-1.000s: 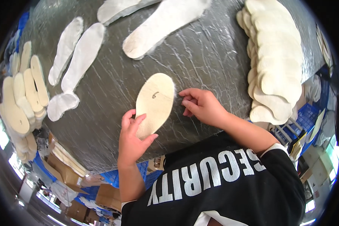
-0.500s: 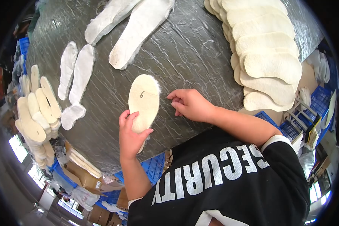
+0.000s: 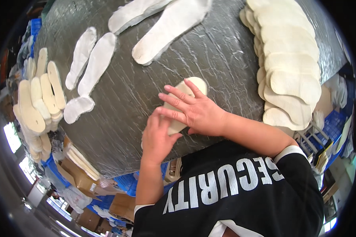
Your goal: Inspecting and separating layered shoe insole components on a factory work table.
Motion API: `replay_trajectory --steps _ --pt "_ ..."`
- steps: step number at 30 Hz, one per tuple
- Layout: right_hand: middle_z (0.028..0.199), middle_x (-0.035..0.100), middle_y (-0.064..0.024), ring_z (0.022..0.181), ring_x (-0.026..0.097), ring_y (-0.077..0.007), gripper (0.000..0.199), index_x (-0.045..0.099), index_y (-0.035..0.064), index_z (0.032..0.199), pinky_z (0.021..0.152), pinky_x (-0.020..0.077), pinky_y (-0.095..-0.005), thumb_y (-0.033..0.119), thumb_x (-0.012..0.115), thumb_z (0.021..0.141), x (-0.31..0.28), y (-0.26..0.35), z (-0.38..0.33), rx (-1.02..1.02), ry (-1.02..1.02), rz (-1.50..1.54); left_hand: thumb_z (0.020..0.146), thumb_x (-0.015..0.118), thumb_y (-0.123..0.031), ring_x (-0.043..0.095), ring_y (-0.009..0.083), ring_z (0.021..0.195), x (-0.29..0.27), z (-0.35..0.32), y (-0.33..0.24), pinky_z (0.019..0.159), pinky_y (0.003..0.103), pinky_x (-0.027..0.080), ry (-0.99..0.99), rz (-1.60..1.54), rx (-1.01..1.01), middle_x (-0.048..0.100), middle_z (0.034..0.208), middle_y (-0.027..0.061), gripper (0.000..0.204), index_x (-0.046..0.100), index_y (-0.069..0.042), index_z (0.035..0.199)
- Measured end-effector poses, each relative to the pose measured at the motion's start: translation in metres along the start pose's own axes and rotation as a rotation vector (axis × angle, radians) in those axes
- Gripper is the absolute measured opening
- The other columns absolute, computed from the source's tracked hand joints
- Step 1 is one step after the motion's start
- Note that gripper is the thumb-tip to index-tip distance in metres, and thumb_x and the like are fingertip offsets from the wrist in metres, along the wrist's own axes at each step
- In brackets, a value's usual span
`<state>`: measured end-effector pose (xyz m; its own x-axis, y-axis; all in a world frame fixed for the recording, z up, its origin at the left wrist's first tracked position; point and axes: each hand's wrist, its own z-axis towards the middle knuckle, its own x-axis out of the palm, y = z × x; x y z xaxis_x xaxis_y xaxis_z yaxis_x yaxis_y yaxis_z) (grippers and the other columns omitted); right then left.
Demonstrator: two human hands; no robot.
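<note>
A cream insole (image 3: 198,84) with fluffy edges lies against the dark table in front of me, mostly covered by my hands. My right hand (image 3: 199,114) rests flat across its upper face, fingers spread and pointing left. My left hand (image 3: 157,136) grips the insole's near left side, thumb on one side and fingers on the other. The right fingertips overlap the left fingers, so part of that grip is hidden. Beyond my hands lie white fleecy insoles, a large one (image 3: 168,33) and a smaller one (image 3: 98,61).
At the right, a long overlapping stack of cream insoles (image 3: 290,63) runs along the table (image 3: 122,130). More insoles (image 3: 29,106) are piled past the left edge. Blue crates (image 3: 330,126) and an open cardboard box (image 3: 77,173) stand below table level.
My right hand has come left and spread flat onto the insole, hiding its dark mark. The insole has shifted right and tilted that way with my left hand. The view has shifted somewhat.
</note>
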<state>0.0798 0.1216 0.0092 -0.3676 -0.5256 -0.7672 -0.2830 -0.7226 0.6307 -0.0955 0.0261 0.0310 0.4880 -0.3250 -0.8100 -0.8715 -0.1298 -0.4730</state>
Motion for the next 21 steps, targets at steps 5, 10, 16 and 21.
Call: replay_trajectory --steps 5,10,16,21 --pt "0.138 0.046 -0.0078 0.136 0.036 -0.0263 0.109 0.035 0.0169 0.144 0.112 0.0161 -0.0626 0.033 0.086 0.049 0.005 -0.009 0.007 0.076 0.214 -0.132 0.058 0.086 -0.013 0.057 0.0317 0.108 -0.011 -0.009 0.007 0.087 0.041 0.051 -0.058 -0.336 -0.067 0.052 0.125 0.0123 0.07 0.055 -0.003 0.119" --pt "0.133 0.048 -0.0073 0.131 0.041 -0.0257 0.111 0.038 0.0104 0.141 0.112 0.0158 -0.0634 0.033 0.087 0.044 0.003 -0.008 0.005 0.147 0.23 -0.093 0.071 0.078 -0.008 0.063 0.0291 0.089 -0.012 -0.026 0.04 0.078 0.037 0.052 -0.13 -0.339 -0.2 0.059 0.106 0.0134 0.038 0.059 0.0 0.104" --pt "0.132 0.048 -0.0076 0.127 0.043 -0.0265 0.111 0.04 0.0074 0.139 0.112 0.0143 -0.0635 0.038 0.087 0.043 -0.001 -0.009 0.011 0.154 0.294 -0.077 0.078 0.07 -0.006 0.063 0.0303 0.088 -0.009 -0.022 0.048 0.074 0.035 0.05 -0.125 -0.461 -0.198 0.062 0.101 0.013 0.015 0.058 0.001 0.085" --pt "0.127 0.048 -0.0075 0.123 0.045 -0.0273 0.11 0.043 0.0064 0.138 0.112 0.0131 -0.0627 0.046 0.085 0.044 -0.003 -0.008 0.017 0.163 0.345 -0.099 0.08 0.067 -0.007 0.062 0.0312 0.081 -0.008 -0.017 0.052 0.071 0.036 0.049 -0.101 -0.481 -0.21 0.064 0.092 0.0128 0.012 0.059 0.0 0.085"
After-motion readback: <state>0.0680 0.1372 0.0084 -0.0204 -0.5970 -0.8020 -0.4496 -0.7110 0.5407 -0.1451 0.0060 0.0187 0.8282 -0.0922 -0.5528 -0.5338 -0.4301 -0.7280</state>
